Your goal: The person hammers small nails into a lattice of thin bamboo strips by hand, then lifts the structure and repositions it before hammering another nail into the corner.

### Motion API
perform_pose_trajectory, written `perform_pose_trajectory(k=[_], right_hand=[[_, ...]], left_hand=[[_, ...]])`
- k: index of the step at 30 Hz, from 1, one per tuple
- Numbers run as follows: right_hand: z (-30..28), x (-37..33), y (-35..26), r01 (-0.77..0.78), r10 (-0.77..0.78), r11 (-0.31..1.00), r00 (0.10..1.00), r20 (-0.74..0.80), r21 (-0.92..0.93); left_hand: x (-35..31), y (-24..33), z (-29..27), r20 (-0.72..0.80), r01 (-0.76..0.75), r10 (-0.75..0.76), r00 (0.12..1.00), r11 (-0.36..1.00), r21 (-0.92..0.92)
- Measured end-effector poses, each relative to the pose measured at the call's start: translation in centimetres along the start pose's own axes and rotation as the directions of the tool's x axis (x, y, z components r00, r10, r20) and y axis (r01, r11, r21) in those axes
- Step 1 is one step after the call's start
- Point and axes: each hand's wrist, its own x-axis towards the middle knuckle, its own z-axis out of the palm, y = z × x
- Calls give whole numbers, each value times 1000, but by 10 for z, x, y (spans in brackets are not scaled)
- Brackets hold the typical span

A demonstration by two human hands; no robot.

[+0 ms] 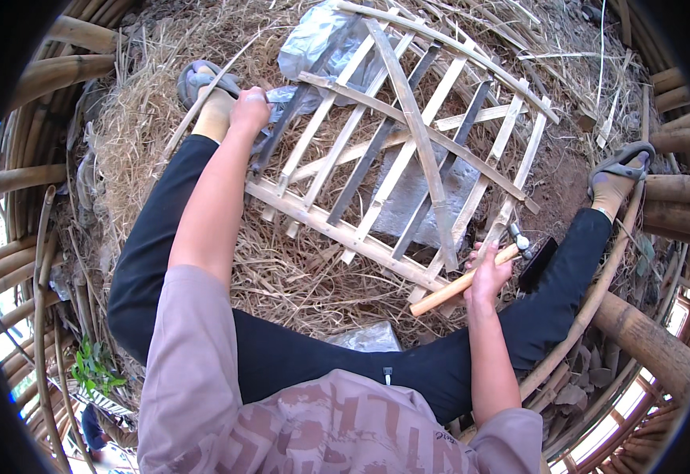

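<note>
Wood fills the right hand (487,280), clamped around a hammer (444,292) at the near right corner of a slatted bamboo frame (341,231). The left hand (250,109) is curled at its far left side; I cannot tell on what. Clear plastic (301,55) lies far left, dry straw (148,118) all around.

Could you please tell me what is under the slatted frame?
Through the slatted frame, dry straw and a grey slab show, plus clear plastic toward the frame's far-left corner. Whatever the slats themselves cover cannot be seen.
</note>
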Motion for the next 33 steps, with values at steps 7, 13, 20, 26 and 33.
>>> perform_pose_trajectory(k=[7,13,20,26,33], right_hand=[[-1,-1,3,-13,12,1000,1000,6,18],[2,-5,-2,30,-30,999,999,14,31],[8,-10,-4,2,-3,999,1000,10,35],[8,-9,-4,1,-1,1000,1000,11,26],[7,-11,-8,15,-15,1000,1000,-2,-5]], left_hand=[[0,30,6,107,146,-153,982,987,65],[7,20,20,50,247,-246,968,969,-20],[10,8,19,32,204,-203,979,976,-76],[10,8,16,166,284,-243,956,909,-304],[18,4,12,-71,215,-289,955,836,-506]])
